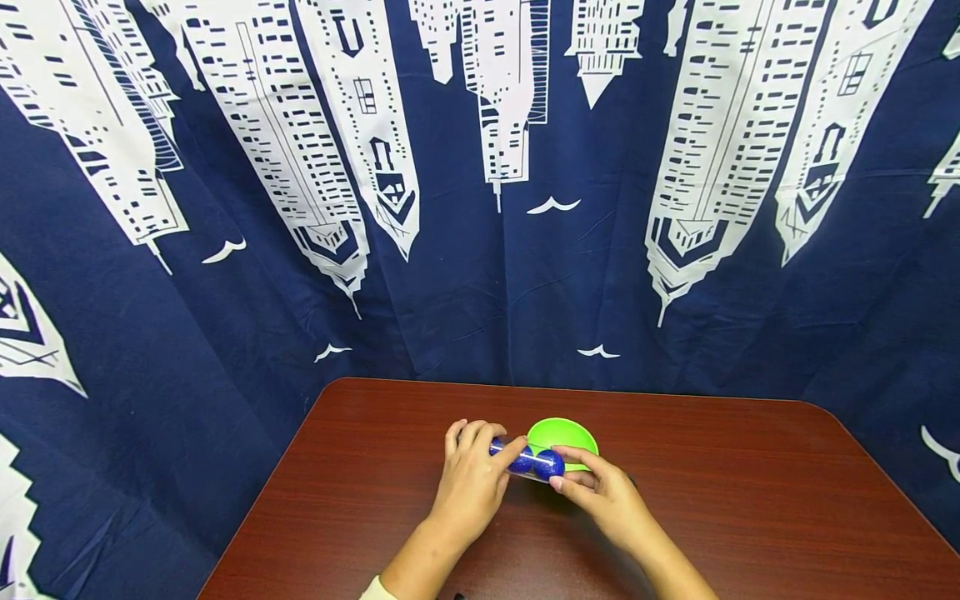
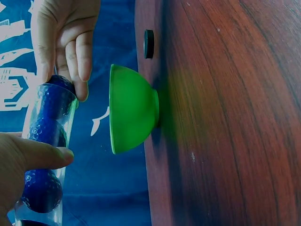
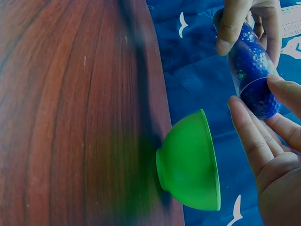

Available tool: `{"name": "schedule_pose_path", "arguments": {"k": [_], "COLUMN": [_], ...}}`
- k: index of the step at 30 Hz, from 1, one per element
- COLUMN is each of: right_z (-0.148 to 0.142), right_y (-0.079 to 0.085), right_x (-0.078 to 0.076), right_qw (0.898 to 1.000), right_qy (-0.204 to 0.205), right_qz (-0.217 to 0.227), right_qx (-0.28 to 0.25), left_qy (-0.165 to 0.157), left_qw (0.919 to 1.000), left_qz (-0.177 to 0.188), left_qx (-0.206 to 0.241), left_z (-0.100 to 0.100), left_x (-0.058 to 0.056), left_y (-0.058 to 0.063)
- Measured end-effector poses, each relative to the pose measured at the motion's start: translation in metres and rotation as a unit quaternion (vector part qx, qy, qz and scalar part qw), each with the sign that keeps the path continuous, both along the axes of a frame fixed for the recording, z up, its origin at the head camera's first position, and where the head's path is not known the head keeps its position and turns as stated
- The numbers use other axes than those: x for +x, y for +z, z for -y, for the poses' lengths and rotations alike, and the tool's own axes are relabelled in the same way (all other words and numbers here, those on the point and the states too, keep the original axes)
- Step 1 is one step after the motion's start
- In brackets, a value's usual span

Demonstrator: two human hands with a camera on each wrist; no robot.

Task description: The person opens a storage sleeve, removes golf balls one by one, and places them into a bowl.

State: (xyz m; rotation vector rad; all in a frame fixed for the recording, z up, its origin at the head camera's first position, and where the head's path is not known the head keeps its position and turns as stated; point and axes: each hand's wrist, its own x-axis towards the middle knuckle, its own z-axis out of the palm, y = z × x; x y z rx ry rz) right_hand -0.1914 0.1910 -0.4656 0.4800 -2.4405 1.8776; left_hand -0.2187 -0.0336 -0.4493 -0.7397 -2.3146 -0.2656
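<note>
Left hand (image 1: 471, 482) grips a clear tube (image 2: 48, 136); right hand (image 1: 606, 493) pinches the protruding blue ball (image 2: 62, 82), near a green bowl (image 2: 132, 110).

You've got a pale cream sleeve (image 1: 378, 590) on your left arm (image 1: 429, 552); left hand (image 1: 471, 483) and right hand (image 1: 606, 495) totally bare.

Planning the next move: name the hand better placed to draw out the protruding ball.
Probably the right hand: its fingers are at the ball poking from the clear tube, which the left hand grips.
</note>
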Motion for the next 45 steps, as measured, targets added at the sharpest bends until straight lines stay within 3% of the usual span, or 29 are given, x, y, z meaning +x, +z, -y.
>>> {"name": "schedule_pose_path", "arguments": {"k": [16,32,45], "right_z": [0.002,0.002,0.001], "right_y": [0.004,0.011,0.012], "right_x": [0.000,0.003,-0.002], "right_qw": [1.000,1.000,0.998], "right_qy": [-0.014,-0.024,-0.024], "right_qz": [-0.009,-0.006,-0.051], "right_qx": [0.012,-0.006,-0.027], "left_qy": [-0.007,-0.021,-0.028], "left_qw": [0.9999,0.9980,0.9894], "left_qz": [0.009,0.023,0.098], "left_qx": [0.011,0.054,0.104], "left_z": [0.002,0.003,0.007], "left_x": [0.000,-0.002,-0.002], "left_y": [-0.003,-0.010,-0.013]}}
